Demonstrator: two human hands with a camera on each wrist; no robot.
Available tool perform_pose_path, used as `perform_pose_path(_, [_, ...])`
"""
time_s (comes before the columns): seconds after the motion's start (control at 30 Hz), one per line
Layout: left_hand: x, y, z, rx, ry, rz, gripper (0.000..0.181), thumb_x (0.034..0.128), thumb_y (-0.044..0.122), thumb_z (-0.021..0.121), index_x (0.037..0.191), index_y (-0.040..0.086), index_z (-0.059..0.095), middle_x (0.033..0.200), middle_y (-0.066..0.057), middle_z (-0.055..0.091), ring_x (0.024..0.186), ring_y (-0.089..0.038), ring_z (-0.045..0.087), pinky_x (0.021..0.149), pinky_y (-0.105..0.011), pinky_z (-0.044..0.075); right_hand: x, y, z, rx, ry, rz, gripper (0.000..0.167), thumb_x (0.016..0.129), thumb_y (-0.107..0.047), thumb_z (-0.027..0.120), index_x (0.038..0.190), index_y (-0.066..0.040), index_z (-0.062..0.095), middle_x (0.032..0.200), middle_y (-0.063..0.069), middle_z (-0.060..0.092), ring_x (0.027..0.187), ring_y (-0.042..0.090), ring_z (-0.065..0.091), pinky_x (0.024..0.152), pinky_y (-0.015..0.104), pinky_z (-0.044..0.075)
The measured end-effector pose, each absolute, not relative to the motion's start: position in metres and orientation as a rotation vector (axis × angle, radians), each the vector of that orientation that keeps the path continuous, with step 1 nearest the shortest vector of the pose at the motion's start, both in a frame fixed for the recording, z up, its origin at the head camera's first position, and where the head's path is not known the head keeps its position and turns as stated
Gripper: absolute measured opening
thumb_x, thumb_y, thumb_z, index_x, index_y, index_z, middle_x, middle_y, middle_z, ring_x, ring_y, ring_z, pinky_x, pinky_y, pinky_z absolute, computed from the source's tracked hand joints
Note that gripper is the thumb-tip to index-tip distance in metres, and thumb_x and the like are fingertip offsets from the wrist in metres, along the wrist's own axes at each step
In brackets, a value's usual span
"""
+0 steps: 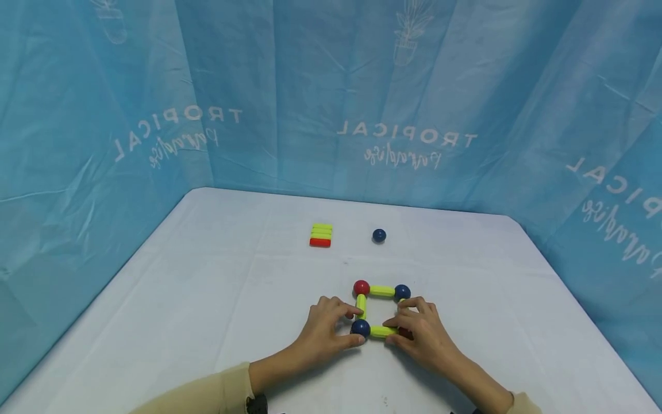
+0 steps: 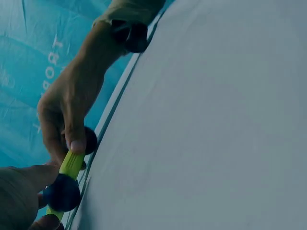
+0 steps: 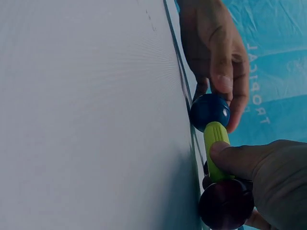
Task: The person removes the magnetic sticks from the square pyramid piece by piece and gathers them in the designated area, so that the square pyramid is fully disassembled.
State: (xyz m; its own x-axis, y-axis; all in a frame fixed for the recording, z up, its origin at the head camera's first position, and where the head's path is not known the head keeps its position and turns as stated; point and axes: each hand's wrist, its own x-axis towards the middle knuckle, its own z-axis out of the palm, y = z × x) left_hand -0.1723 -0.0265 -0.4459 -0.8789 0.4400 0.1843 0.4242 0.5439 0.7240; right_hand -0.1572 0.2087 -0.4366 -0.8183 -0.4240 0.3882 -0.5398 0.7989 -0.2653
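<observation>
A square of yellow-green rods with balls at its corners lies on the white table in the head view. Its far corners are a red ball (image 1: 361,287) and a blue ball (image 1: 402,292). My left hand (image 1: 327,326) holds the near-left blue ball (image 1: 360,328), thumb at its near side and a finger on the left rod (image 1: 361,306). My right hand (image 1: 421,333) pinches the near rod (image 1: 381,332) beside the dark red ball (image 3: 226,204), which the hand mostly hides in the head view. The near rod (image 3: 215,136) joins both near balls.
Farther back on the table (image 1: 248,230), several yellow-green rods (image 1: 322,231) lie side by side with a red rod (image 1: 320,242). A loose blue ball (image 1: 379,236) sits to their right. Blue printed curtains (image 1: 320,103) hang around the table's back and sides.
</observation>
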Motion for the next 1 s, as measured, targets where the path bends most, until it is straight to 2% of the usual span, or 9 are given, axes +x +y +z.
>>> perform_pose_path(0.43, [-0.1637, -0.0232, -0.4467, 0.777, 2.924, 1.169, 0.042, 0.0723, 0.037, 0.079, 0.110, 0.026, 0.064, 0.100, 0.008, 0.054, 0.093, -0.007, 0.042, 0.085, -0.032, 0.031, -0.1590, 0.2007, -0.4420, 0.810, -2.626, 0.613, 0.022, 0.071, -0.029, 0.080, 0.091, -0.024, 0.073, 0.090, -0.017, 0.070, 0.104, 0.012, 0.053, 0.086, 0.037, 0.037])
perform_pose_path(0.73, [-0.1652, -0.0246, -0.4485, 0.828, 2.968, 1.131, 0.036, 0.0728, 0.037, 0.079, 0.105, 0.027, 0.065, 0.095, 0.010, 0.056, 0.090, -0.006, 0.044, 0.084, -0.032, 0.031, -0.1579, 0.1997, -0.4416, 0.778, -2.668, 0.607, 0.020, 0.073, -0.029, 0.079, 0.092, -0.025, 0.073, 0.090, -0.017, 0.069, 0.104, 0.012, 0.052, 0.086, 0.037, 0.036])
perform_pose_path(1.0, [-0.1624, -0.0297, -0.4468, 0.864, 2.927, 1.133, 0.035, 0.0741, 0.034, 0.078, 0.106, 0.027, 0.066, 0.097, 0.010, 0.059, 0.093, -0.006, 0.046, 0.085, -0.033, 0.032, -0.1574, 0.1993, -0.4406, 0.794, -2.685, 0.607, 0.019, 0.075, -0.029, 0.078, 0.092, -0.025, 0.073, 0.089, -0.018, 0.069, 0.106, 0.012, 0.052, 0.086, 0.037, 0.036])
